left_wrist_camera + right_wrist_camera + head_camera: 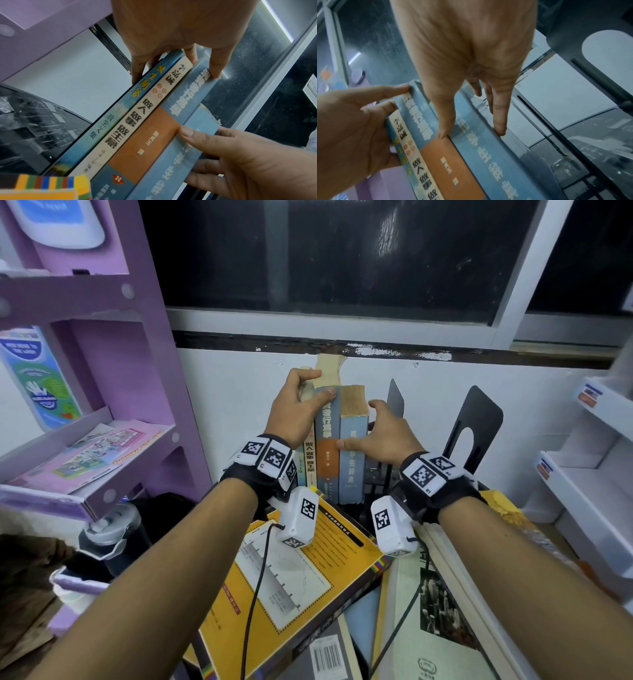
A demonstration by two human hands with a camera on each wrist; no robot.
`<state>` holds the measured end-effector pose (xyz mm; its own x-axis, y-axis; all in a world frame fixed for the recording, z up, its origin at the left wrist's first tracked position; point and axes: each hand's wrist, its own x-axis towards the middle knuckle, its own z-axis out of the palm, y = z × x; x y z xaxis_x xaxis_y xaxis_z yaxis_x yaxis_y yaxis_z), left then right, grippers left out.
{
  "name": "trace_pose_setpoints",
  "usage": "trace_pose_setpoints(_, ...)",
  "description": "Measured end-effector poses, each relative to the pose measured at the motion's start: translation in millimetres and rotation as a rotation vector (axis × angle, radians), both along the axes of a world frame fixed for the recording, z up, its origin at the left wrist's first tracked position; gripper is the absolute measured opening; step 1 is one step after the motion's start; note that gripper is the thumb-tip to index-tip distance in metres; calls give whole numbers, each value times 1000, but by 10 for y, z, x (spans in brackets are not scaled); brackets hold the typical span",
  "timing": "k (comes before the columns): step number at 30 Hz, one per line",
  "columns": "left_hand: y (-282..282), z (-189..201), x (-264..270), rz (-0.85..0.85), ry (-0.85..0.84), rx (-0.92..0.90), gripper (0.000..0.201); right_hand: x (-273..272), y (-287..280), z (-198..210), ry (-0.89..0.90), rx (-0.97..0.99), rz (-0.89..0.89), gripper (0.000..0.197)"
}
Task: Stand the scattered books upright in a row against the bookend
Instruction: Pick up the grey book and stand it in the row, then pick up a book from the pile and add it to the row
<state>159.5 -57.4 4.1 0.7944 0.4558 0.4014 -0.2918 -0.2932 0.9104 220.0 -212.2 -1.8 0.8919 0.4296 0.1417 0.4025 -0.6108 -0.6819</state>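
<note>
Several books stand upright in a row by the wall: a thin blue book (300, 474), a cream book (309, 463), a blue-and-orange book (327, 446) and a thick blue book (352, 474). My left hand (310, 386) grips the tops of the left books, fingers curled over them and thumb on the blue-and-orange spine (154, 135). My right hand (363, 426) pinches the thick blue book (488, 155), thumb at its left edge, fingers along its right side. A black metal bookend (479, 419) stands apart to the right, and a thinner black plate (396, 402) rises just behind my right hand.
A yellow book (308, 577) and other books (438, 628) lie flat in a pile under my wrists. A purple shelf unit (102, 371) stands at the left, a white rack (589, 474) at the right. A water bottle (113, 529) stands lower left.
</note>
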Motion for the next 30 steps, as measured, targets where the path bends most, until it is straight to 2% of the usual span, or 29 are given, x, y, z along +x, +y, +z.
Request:
trace_pose_setpoints(5,-32,-4,-53,-31,48,19,37,-41,-110,61,130,1,11,93)
trace_pose_setpoints(9,-128,23,-198,10,64,77,57,-141,-195,123,144,-19,35,87)
trace_pose_setpoints(15,-183,31,-388,77,95,48,61,-335,-437,303,145,-140,108,79)
trace_pose_setpoints(20,-281,-2,-533,220,114,35,53,-486,-790,438,132,-216,103,72)
trace_pose_setpoints(23,-403,-22,-625,234,112,58,46,-554,-1036,497,130,-285,70,71)
trace_pose_setpoints(27,-669,-36,-677,176,160,90,42,-648,-1357,559,156,-378,25,75)
trace_pose_setpoints(30,-892,-74,-635,30,273,58,43,-733,-1569,584,170,-491,-1,79)
